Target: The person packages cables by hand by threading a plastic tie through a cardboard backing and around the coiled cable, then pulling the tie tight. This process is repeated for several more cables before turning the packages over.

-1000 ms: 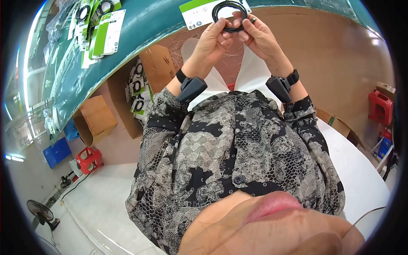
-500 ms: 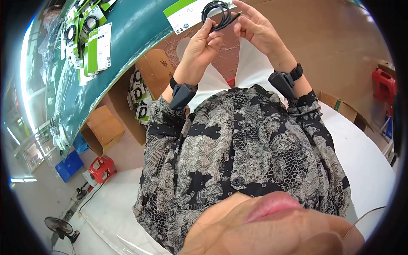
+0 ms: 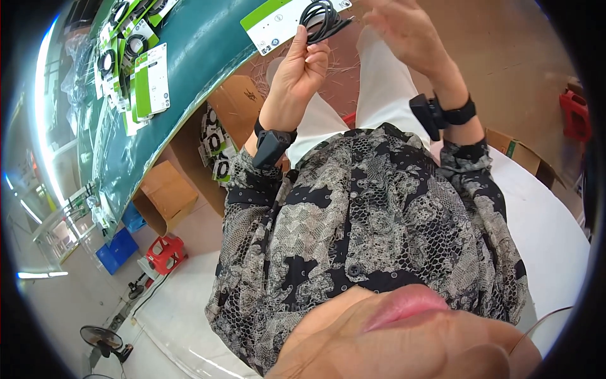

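Observation:
A coiled black cable [image 3: 324, 25] is pinched between the thumb and fingers of my left hand [image 3: 304, 69], at the top of the view. One cable end points out to the right of the coil. Behind the coil, a white and green packaging card [image 3: 273, 28] lies at the edge of the green table. My right hand [image 3: 407, 38] is raised to the right of the cable, apart from it. Its fingers are blurred and partly cut off by the upper edge, so whether they hold anything does not show.
On the green table [image 3: 189, 57], several carded black cables [image 3: 150, 82] are heaped at the left. Beneath stand open cardboard boxes [image 3: 165, 192], one holding more carded cables [image 3: 214, 142]. Red stools [image 3: 166, 252] and a fan [image 3: 101, 338] are farther off. Thin scraps litter the floor below my hands.
My right hand has moved away from the cable, to the right and upward. My left hand keeps the coil in nearly the same place. The view has shifted slightly.

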